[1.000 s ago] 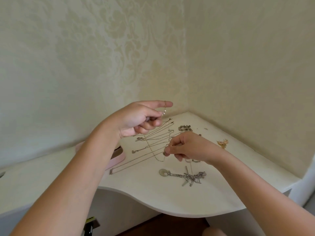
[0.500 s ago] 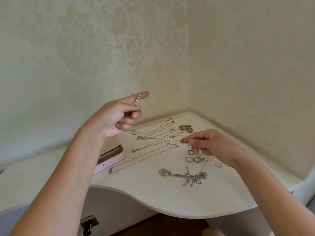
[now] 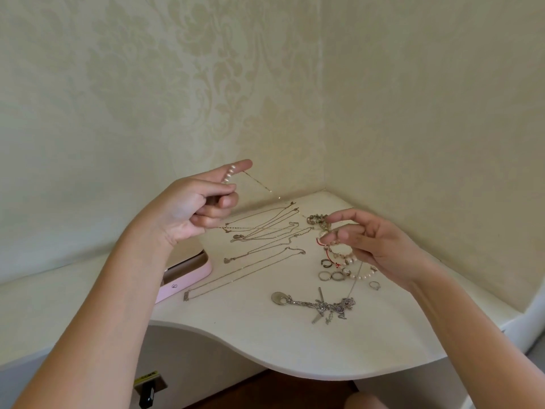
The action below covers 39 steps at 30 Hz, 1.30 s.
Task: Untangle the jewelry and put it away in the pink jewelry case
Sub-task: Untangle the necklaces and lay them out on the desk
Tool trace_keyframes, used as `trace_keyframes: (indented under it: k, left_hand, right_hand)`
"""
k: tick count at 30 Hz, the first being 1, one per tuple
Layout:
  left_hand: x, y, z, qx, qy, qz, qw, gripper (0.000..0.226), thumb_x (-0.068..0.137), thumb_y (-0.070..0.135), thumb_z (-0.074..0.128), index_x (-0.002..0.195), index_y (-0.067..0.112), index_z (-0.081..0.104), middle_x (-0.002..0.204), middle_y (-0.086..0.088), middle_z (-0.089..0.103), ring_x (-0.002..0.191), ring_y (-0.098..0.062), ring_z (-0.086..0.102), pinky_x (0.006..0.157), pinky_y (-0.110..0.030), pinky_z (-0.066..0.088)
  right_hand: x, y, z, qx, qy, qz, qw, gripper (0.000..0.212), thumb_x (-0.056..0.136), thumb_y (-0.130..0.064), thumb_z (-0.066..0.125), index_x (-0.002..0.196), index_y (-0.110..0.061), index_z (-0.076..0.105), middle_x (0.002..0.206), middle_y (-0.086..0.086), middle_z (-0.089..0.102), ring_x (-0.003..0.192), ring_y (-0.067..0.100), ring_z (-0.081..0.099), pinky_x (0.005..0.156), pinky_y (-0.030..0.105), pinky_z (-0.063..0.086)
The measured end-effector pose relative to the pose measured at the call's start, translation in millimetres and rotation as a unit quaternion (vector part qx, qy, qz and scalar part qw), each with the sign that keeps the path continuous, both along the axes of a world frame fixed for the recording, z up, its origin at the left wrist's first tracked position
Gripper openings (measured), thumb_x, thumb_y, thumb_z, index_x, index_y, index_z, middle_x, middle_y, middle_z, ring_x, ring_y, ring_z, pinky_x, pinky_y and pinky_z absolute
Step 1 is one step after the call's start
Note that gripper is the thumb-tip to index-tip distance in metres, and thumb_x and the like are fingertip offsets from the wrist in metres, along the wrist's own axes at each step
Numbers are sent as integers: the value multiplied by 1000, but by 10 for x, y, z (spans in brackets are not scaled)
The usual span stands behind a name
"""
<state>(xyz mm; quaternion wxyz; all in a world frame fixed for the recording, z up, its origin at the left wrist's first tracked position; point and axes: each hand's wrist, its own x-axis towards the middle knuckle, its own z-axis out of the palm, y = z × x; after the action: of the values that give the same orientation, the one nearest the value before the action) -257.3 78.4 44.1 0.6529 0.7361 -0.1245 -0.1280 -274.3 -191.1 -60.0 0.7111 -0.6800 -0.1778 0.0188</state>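
left grip [image 3: 191,208]: raised, pinching pearl chain [image 3: 229,174] | right grip [image 3: 374,246]: pinching chain's far end above bracelets [image 3: 342,255] | case [image 3: 188,274]: on tabletop [image 3: 265,343]

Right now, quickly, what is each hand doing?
Left hand: pinching the pearl chain, raised above the table.
Right hand: thumb and forefinger pinched, apparently on that chain's other end.

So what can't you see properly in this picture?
- Head view: pink jewelry case, mostly hidden behind the left forearm; open or closed unclear.
- Pearl chain in the left hand: too thin to follow to its far end.
- Right hand: whether it pinches anything is too small to tell.
- Silver tangle: pieces too small to count.
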Motion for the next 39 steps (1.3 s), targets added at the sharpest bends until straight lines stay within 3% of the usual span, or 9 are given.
trace_keyframes:
  k: [5, 9, 14, 19, 24, 28, 32, 37, 39]
  left_hand:
    - [-42, 12, 39, -13, -14, -2, 1000, 45, 96, 3, 32, 132, 25, 50, 51, 7, 35, 34, 1, 20, 31, -13, 9]
    - [-87, -9, 74, -16, -27, -24, 999, 45, 97, 5, 32, 132, 27, 51, 52, 7, 37, 34, 2, 21, 32, -14, 8]
    - [-108, 15, 74, -20, -31, -26, 999, 45, 96, 6, 34, 131, 31, 51, 53, 6, 39, 33, 2, 20, 31, -12, 9]
    - [-90, 3, -56, -34, -42, -16, 998, 46, 95, 7, 41, 132, 32, 50, 58, 5, 45, 38, -1, 22, 32, -11, 13]
    - [-77, -68, -320, -68, -61, -41, 995, 58, 80, 6, 63, 133, 29, 52, 73, -2, 57, 53, -7, 41, 44, -15, 34]
    - [-116, -210, -553, -23, -100, -34, 994, 72, 75, 0, 70, 135, 32, 47, 89, -3, 65, 64, -5, 49, 54, -14, 40]
    - [-141, -339, -738, 45, -143, -37, 988, 88, 80, 3, 70, 143, 45, 26, 108, -3, 70, 56, -1, 46, 52, -8, 38]
    - [-73, -325, -762, 44, -129, -40, 990, 91, 84, 2, 66, 144, 46, 15, 71, 11, 64, 54, 1, 49, 49, -4, 37]
    - [-12, -266, -786, 55, -126, -36, 990, 93, 81, 5, 72, 144, 49, 18, 67, 8, 58, 57, -6, 46, 50, -7, 37]
  right_hand:
    - [-7, 65, -39, -140, -2, -68, 988, 9, 85, -13, 69, 91, -18, 73, 78, -2, 75, 61, 15, 48, 53, 19, 35]
    - [-14, 108, -30, -205, -23, -123, 971, 4, 78, -21, 76, 76, -24, 74, 44, -15, 49, 46, 6, 35, 46, 15, 30]
    - [-85, 130, 39, -169, -35, -110, 979, 4, 73, -27, 78, 74, -28, 75, 61, 6, 49, 60, 16, 41, 55, 19, 34]
    - [-142, 187, 105, -114, -55, -92, 988, 6, 73, -20, 78, 69, -23, 74, 56, 6, 37, 59, 18, 33, 51, 11, 33]
    - [-111, 288, 114, -106, -75, -61, 990, 18, 65, -36, 82, 72, -23, 73, 71, 31, 53, 65, 23, 38, 61, 33, 32]
    - [-33, 336, 182, -124, -65, -60, 988, 10, 72, -24, 79, 71, -18, 73, 50, -5, 48, 46, 4, 35, 47, 12, 29]
    - [54, 417, 286, -160, -61, -38, 985, 10, 72, -25, 80, 74, -16, 74, 47, -5, 35, 40, 5, 26, 41, 14, 23]
    - [179, 476, 372, -193, -63, 8, 979, 3, 75, -18, 79, 77, -17, 77, 45, -4, 30, 37, 5, 21, 38, 11, 22]
    - [241, 476, 352, -198, -64, 20, 978, 5, 74, -22, 79, 77, -19, 78, 46, -3, 29, 40, 6, 21, 40, 12, 22]
